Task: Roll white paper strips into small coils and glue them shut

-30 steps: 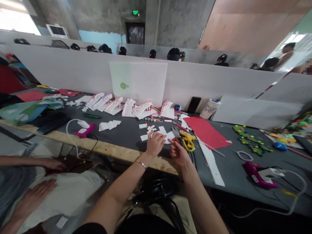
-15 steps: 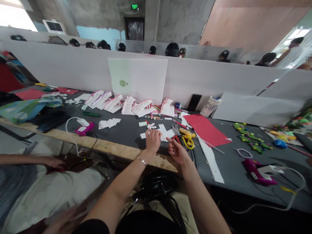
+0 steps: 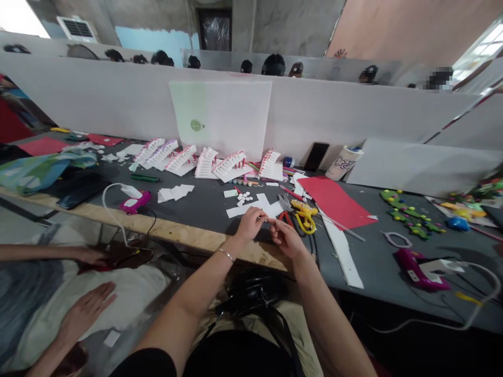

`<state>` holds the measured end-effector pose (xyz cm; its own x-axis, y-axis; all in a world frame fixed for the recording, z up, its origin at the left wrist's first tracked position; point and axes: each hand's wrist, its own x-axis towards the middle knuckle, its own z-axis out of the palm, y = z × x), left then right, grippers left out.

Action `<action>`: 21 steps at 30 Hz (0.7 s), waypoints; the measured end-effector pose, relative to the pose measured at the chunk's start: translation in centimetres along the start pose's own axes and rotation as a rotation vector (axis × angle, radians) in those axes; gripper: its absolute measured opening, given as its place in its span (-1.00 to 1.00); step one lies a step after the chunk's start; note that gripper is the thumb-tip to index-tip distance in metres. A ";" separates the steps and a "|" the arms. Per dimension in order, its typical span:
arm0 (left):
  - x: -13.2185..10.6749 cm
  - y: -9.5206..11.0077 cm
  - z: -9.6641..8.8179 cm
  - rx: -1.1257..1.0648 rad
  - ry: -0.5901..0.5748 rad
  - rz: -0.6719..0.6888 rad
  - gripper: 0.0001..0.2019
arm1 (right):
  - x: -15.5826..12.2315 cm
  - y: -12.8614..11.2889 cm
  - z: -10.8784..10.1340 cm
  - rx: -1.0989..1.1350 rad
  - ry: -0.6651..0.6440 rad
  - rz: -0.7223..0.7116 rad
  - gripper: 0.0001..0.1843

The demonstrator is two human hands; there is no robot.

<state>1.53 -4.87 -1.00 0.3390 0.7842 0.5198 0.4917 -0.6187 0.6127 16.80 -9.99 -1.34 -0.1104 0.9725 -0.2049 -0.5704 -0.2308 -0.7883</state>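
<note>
My left hand [image 3: 250, 224] and my right hand [image 3: 287, 239] meet above the table's front edge, fingertips pinched together. Whatever small piece lies between the fingers is too tiny to name. Just beyond them are a little heap of small white pieces [image 3: 244, 199] and white paper strips [image 3: 238, 211]. Yellow-handled scissors [image 3: 305, 224] rest to the right of my right hand. Farther back stand several small white paper staircase models [image 3: 231, 167] with red or pink parts.
Red paper [image 3: 334, 201], a white cup [image 3: 342, 163] and a phone [image 3: 316, 156] lie or stand to the right. Purple devices with cables sit at the left [image 3: 135, 202] and right [image 3: 420, 269]. A co-worker's hand [image 3: 88, 309] rests at lower left. A white partition [image 3: 314, 115] closes the back.
My hands were slightly apart; now their fingertips have come together. My left hand has shifted a little right. The co-worker's hand at lower left now lies on their lap.
</note>
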 end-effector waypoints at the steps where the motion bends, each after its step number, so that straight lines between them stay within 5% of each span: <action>1: 0.0 0.0 0.0 0.011 0.007 -0.001 -0.86 | -0.1 0.0 0.0 0.003 -0.004 0.002 -0.66; 9: -0.1 -0.7 0.2 0.128 0.175 -0.014 -0.73 | 0.1 -0.4 -0.4 0.106 -0.023 -0.028 -0.67; 21: -0.9 1.0 0.8 0.366 -0.109 0.322 -0.66 | 0.2 -0.8 -0.6 0.190 -0.055 -0.039 -0.63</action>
<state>2.39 -6.22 -1.35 0.5921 0.5682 0.5714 0.5906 -0.7884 0.1720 17.71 -9.65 -1.14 -0.1265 0.9821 -0.1398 -0.7179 -0.1879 -0.6703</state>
